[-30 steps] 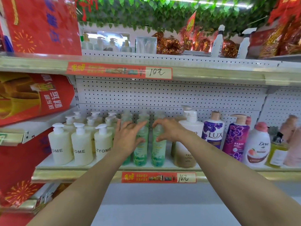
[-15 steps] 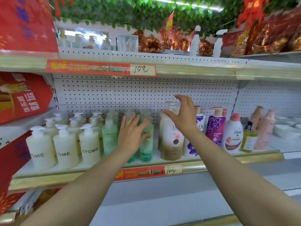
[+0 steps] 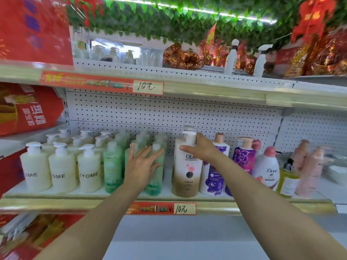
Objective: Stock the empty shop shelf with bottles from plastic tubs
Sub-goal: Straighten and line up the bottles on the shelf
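Note:
Green pump bottles (image 3: 112, 166) stand in rows mid-shelf. My left hand (image 3: 142, 164) lies flat with straight fingers against the front green bottles. To their right stands a white and gold Olay pump bottle (image 3: 186, 177). My right hand (image 3: 201, 149) is at its shoulder and pump neck, thumb in front and fingers reaching behind the neck. The shelf (image 3: 75, 200) has a gold front rail with a red price strip (image 3: 163, 208).
Cream Zyome pump bottles (image 3: 62, 173) fill the shelf's left end. Purple Lux bottles (image 3: 214, 173), a white Dove bottle (image 3: 267, 171), a yellow bottle (image 3: 287, 181) and pink bottles (image 3: 308, 173) stand to the right. The upper shelf (image 3: 206, 89) overhangs the bottles.
My right hand left the green bottles, rose, then came down onto the Olay bottle's neck. My left hand stayed flat on the green bottles. The view swung right, then back.

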A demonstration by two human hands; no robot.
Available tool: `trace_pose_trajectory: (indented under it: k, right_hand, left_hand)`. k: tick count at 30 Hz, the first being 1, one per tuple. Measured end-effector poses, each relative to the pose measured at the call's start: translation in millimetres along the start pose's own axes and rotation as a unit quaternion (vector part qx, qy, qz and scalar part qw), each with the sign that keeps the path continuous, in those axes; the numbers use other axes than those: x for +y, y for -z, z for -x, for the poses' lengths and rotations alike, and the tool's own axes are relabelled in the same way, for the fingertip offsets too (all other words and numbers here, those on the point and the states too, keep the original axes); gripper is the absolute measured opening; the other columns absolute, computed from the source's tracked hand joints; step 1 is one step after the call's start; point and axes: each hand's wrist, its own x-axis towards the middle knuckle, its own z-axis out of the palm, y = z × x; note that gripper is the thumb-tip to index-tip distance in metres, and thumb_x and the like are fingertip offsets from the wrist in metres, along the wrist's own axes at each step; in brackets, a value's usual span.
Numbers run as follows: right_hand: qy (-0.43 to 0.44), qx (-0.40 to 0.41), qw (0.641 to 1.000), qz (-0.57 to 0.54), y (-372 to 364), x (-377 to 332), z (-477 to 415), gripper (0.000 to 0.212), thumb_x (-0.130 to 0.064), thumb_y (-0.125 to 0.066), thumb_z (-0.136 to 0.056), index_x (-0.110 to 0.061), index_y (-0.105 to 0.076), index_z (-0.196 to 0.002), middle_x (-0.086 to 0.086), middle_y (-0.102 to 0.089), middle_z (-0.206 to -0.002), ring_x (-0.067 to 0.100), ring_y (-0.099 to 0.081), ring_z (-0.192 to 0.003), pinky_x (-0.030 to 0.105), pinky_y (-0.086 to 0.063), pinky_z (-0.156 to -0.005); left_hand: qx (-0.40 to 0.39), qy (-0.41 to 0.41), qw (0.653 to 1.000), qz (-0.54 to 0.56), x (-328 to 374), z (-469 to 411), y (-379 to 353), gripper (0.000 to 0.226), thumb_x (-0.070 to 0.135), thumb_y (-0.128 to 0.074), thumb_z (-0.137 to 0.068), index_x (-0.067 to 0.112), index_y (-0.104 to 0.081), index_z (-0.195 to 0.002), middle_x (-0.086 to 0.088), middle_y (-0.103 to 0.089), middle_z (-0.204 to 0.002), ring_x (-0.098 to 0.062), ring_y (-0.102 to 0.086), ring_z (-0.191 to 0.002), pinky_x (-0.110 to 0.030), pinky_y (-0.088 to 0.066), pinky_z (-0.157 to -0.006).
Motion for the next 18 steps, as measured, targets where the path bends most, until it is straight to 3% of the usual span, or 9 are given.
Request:
trace_pose_trajectory:
  k: [3, 5, 10, 18]
  right_hand:
    - [0.006, -0.019, 1.0, 0.023, -2, 6, -9, 0.082, -0.05, -0.077, -0.079, -0.011, -0.038, -0.14, 0.009, -0.047, -0.137, 0.028, -0.054, -0.117, 0.023, -0.038, -0.056]
    - [0.004, -0.031, 0.999, 0.019, -3, 10, -14, 0.087, -0.054, -0.076, -0.078, -0.014, -0.035, -0.144, 0.008, -0.046, -0.139, 0.029, -0.054, -0.118, 0.023, -0.036, -0.052]
    - [0.004, -0.04, 0.999, 0.029, -4, 12, -17, 0.085, -0.053, -0.071, -0.084, -0.008, -0.03, -0.143, 0.007, -0.045, -0.136, 0.027, -0.054, -0.117, 0.021, -0.037, -0.043]
    - [0.014, -0.04, 0.999, -0.009, -2, 8, -12, 0.07, -0.047, -0.071, -0.087, -0.009, -0.037, -0.136, 0.005, -0.048, -0.13, 0.019, -0.048, -0.104, 0.023, -0.031, -0.051]
  left_hand:
    - [0.008, 0.004, 1.0, -0.011, 1, 0, -1, 0.051, 0.036, -0.081, -0.075, 0.035, -0.065, -0.124, -0.008, -0.07, -0.119, -0.022, -0.066, -0.111, -0.049, -0.011, -0.116]
    - [0.01, 0.006, 1.0, -0.014, 1, 1, 0, 0.05, 0.036, -0.079, -0.077, 0.034, -0.065, -0.125, -0.008, -0.069, -0.12, -0.022, -0.066, -0.112, -0.048, -0.011, -0.117]
    - [0.008, 0.017, 1.0, -0.008, 4, 4, 1, 0.05, 0.035, -0.075, -0.082, 0.036, -0.061, -0.13, -0.009, -0.066, -0.127, -0.024, -0.063, -0.115, -0.051, -0.01, -0.118]
    - [0.016, 0.019, 1.0, -0.007, 4, 4, -3, 0.049, 0.035, -0.076, -0.081, 0.034, -0.062, -0.128, -0.008, -0.066, -0.126, -0.024, -0.063, -0.115, -0.056, -0.015, -0.117]
